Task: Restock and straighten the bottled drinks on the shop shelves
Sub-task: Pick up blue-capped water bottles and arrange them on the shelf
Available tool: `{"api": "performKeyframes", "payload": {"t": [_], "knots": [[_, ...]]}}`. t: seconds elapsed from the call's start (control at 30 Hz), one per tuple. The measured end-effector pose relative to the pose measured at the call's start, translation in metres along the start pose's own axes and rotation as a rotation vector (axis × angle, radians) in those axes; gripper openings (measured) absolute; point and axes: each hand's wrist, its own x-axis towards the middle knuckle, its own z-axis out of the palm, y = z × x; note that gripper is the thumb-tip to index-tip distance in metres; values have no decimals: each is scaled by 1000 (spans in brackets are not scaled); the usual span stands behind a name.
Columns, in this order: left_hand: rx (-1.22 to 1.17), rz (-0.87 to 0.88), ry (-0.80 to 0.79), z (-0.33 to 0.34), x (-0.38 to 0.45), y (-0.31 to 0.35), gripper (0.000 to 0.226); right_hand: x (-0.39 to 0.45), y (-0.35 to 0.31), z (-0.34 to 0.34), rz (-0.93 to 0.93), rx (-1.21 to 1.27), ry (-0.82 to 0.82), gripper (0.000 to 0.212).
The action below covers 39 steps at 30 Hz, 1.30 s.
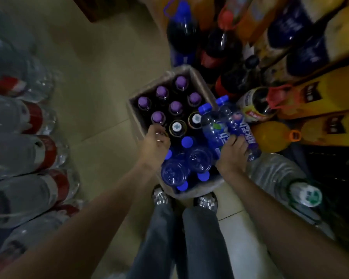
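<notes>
My right hand (pixel 233 153) clasps two blue bottles (pixel 228 125) lifted for shelving; my left hand (pixel 156 141) grips a bottle top inside the box (pixel 197 77).

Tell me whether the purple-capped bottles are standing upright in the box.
Upright: the purple-capped bottles show only caps from above inside the box.
</notes>
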Motion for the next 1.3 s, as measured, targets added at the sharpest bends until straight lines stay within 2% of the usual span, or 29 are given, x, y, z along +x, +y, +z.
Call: {"api": "performKeyframes", "payload": {"t": [0.07,0.2,0.3,0.4,0.43,0.5,0.53,0.57,0.63,0.67,0.73,0.8,0.87,0.93,1.0,1.1,1.2,1.3], "knots": [[-15,14,-40,11,3,-7,20,2,6,7,-21,32,71,84],[-111,-76,-135,29,-12,12,33,-6,32,-26,-86,263,-115,84],[-255,-202,-272,45,-31,47,46,-39,44,-63,-156,491,-124,82],[-524,-302,-417,52,-48,79,38,-78,35,-98,-313,733,-134,81],[-616,-306,-414,52,-50,84,41,-83,30,-109,-357,786,-200,73],[-711,-333,-302,46,-52,87,44,-75,27,-123,-389,887,-361,52],[-710,-364,-228,40,-49,84,41,-63,28,-125,-358,940,-364,41],[-687,-400,-173,34,-46,80,39,-44,31,-118,-295,948,-259,38],[-633,-489,-126,21,-39,66,43,-5,37,-98,-164,779,7,61],[-619,-533,-124,15,-36,58,42,11,37,-88,-102,663,52,69],[-646,-555,-116,3,-33,43,36,40,37,-63,-52,448,-12,77],[-686,-541,-123,-6,-31,24,53,59,34,-43,-87,238,-99,85],[-674,-507,-93,-13,-31,8,63,72,31,-30,-54,129,-110,89],[-663,-481,-72,-17,-29,0,55,78,28,-23,-26,93,-67,87],[-646,-470,-47,-18,-29,1,44,76,28,-25,16,158,-51,82],[-644,-468,-16,-20,-42,15,36,53,29,-44,-6,400,-161,68],[-622,-435,-55,-27,-69,50,45,0,29,-90,-27,756,-293,61],[-546,-340,-94,-43,-109,99,34,-66,32,-153,-70,928,-361,49]]}}
